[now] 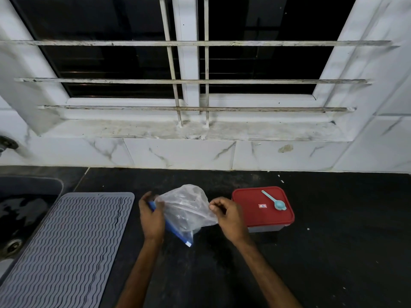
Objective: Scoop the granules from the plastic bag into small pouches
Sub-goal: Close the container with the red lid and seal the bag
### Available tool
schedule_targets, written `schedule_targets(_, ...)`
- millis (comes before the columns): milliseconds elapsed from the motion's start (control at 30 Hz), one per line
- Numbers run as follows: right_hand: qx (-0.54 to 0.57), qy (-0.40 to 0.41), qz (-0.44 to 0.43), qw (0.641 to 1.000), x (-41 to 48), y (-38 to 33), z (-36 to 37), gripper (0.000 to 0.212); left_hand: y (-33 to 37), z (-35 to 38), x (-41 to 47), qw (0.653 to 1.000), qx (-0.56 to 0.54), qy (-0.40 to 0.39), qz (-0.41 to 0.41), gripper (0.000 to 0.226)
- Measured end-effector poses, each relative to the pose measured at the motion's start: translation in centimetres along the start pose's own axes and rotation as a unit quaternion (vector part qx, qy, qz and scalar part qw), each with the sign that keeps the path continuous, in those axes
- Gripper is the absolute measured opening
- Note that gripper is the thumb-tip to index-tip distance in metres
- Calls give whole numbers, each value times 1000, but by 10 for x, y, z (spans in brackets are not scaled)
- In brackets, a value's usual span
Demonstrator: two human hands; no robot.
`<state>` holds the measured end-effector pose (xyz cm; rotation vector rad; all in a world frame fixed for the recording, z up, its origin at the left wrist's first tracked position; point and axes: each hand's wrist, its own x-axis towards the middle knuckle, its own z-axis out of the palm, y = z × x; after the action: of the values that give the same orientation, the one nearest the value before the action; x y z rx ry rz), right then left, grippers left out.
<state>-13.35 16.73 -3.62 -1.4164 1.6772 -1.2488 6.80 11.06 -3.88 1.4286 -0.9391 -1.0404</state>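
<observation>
In the head view, we judge the task to be at its very start. The plastic bag (186, 210) is held just above the black counter (311, 263), and we see no pouches anywhere. Whether the bag holds granules, we cannot tell. The teal scoop (274, 201) lies untouched on the red lid (262, 207) of a container, just to the right of the hands. Opening the bag, scooping and filling all remain.

The bag hangs between the two hands. The left hand (151, 216) has its fingers curled round the bag's blue zip strip (175, 232), which runs down past the wrist. The right hand (226, 216) pinches the clear film at the bag's opposite side between thumb and fingertips. A ribbed grey mat (71, 241) lies to the left, apart from both hands.
</observation>
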Motion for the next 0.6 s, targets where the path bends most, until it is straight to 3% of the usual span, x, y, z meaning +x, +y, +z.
schedule_targets(67,-47,15,-44,998,4,-1,-3,10,6,-5,-2,992,57,-53,96,51)
schedule_targets(133,-76,14,-80,994,7,-6,-6,10,21,-4,-5,964,109,-112,213,45)
schedule_targets(200,-82,-1,-101,992,7,-9,-6,9,32,1,-6,940,140,-166,263,37)
schedule_targets(367,-8,13,-78,997,6,-8,-7,11,34,2,5,924,176,-290,177,21)
schedule_targets(600,114,50,5,992,9,-2,-10,11,34,-3,5,913,158,-317,204,27)
